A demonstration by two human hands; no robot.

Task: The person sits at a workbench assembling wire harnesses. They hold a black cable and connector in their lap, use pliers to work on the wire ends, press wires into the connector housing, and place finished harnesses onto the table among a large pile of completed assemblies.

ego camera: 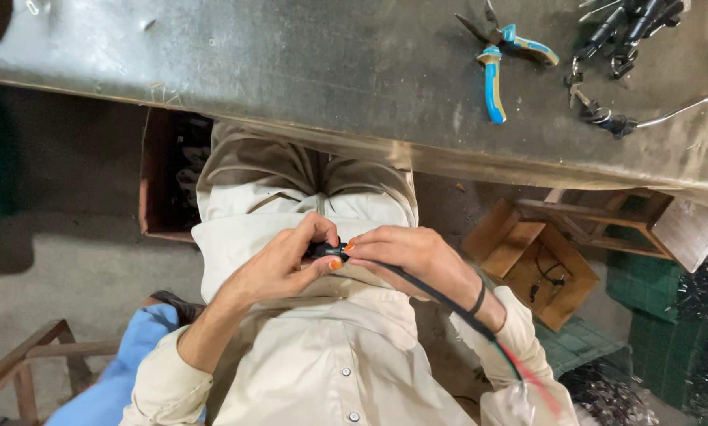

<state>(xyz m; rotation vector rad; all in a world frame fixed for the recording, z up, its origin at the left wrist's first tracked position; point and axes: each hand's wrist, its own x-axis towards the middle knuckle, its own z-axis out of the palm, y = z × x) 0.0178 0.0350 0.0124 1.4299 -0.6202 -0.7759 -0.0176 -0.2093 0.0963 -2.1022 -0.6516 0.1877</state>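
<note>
My left hand (287, 264) and my right hand (409, 252) meet over my lap, both pinching a small black connector (325, 251) between thumb and fingers. A black cable (429, 292) runs from the connector under my right hand and along my right wrist, where red and green wires show near the sleeve. I wear a cream shirt and light trousers. The connector is mostly hidden by my fingers.
A worn metal workbench (291, 71) spans the top. On it lie blue-handled pliers (493, 79) and a bunch of black connectors with wires (622, 39). A cardboard box (539, 268) sits on the floor at right, a wooden frame (22, 371) at lower left.
</note>
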